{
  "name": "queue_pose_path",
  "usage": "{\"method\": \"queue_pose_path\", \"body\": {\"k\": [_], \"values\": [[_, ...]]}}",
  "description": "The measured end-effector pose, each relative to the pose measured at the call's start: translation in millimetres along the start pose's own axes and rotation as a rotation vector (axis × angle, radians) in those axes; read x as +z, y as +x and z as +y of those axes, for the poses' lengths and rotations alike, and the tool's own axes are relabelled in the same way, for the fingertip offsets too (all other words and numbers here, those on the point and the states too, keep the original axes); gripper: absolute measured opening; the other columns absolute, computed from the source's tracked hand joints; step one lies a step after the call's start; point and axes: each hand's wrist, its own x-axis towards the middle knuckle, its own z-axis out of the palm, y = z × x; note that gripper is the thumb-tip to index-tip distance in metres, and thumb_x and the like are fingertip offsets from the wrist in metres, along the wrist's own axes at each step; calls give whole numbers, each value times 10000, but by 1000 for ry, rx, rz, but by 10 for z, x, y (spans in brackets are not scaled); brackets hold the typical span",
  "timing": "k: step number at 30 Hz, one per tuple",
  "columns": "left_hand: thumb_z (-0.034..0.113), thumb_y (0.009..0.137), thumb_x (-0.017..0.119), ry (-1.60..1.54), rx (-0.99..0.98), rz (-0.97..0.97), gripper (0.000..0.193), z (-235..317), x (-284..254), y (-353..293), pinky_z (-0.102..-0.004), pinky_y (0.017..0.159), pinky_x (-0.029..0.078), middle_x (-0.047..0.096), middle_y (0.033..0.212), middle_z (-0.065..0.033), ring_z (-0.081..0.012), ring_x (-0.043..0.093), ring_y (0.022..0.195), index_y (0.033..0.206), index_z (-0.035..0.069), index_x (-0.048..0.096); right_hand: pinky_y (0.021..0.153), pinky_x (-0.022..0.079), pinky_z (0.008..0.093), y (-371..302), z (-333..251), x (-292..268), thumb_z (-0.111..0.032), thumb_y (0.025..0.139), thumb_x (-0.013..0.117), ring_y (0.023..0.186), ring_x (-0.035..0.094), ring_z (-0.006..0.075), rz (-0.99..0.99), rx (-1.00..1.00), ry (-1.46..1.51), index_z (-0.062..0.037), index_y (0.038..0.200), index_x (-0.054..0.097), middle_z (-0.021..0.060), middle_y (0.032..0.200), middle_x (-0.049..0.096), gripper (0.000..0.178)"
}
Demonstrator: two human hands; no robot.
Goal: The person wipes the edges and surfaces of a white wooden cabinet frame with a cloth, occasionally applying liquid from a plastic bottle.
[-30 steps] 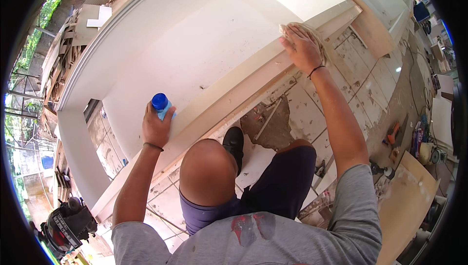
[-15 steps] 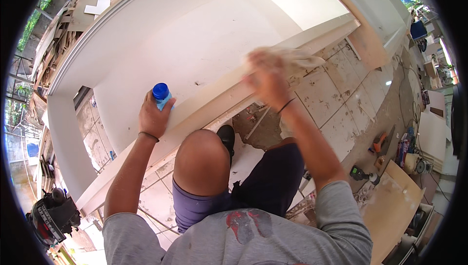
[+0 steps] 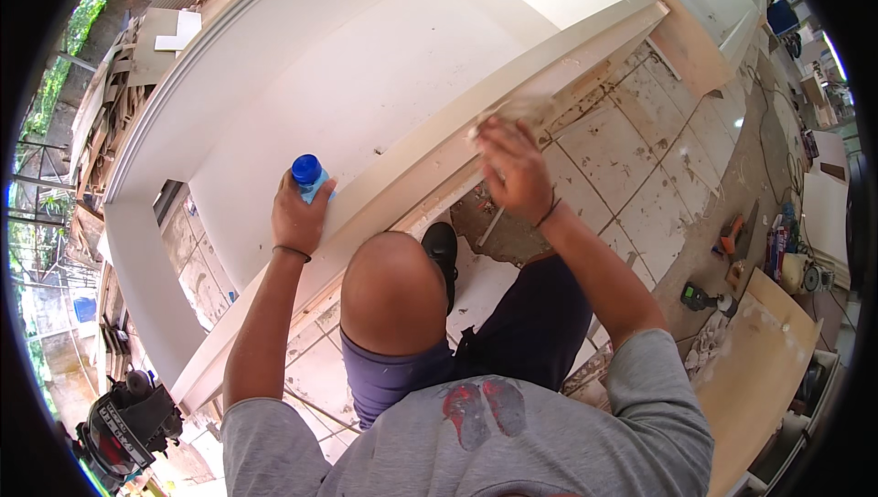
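Left hand (image 3: 300, 220) wraps a blue-capped plastic bottle (image 3: 307, 171); right hand (image 3: 519, 171), curled on blurred pale cloth (image 3: 530, 110), is nearer the upper-right end of the long cream rail (image 3: 412, 175).

Right hand (image 3: 518, 172) and cloth (image 3: 528, 110) farther left than a second ago

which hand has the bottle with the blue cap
The left hand, wrapped around the bottle; the right hand instead has a pale cloth, blurred here.
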Motion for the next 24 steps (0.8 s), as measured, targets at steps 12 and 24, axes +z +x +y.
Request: {"method": "queue_pose_path", "body": {"k": [12,24], "values": [[408,828,721,41,-16,11,437,10,24,20,-441,816,494,667,995,-171,-364,635,927,999,27,594,1124,265,508,-55,-587,56,-289,881,641,1247,537,293,-162,3,108,-58,1158,654,116,1232,637,360],[456,830,708,138,-40,18,515,36,68,26,-464,836,506,648,1098,-166,-365,633,999,1109,43,575,1089,199,637,58,-543,300,-263,869,646,1097,593,240,-165,80,65,-113,975,688,46,1135,644,188]]}}
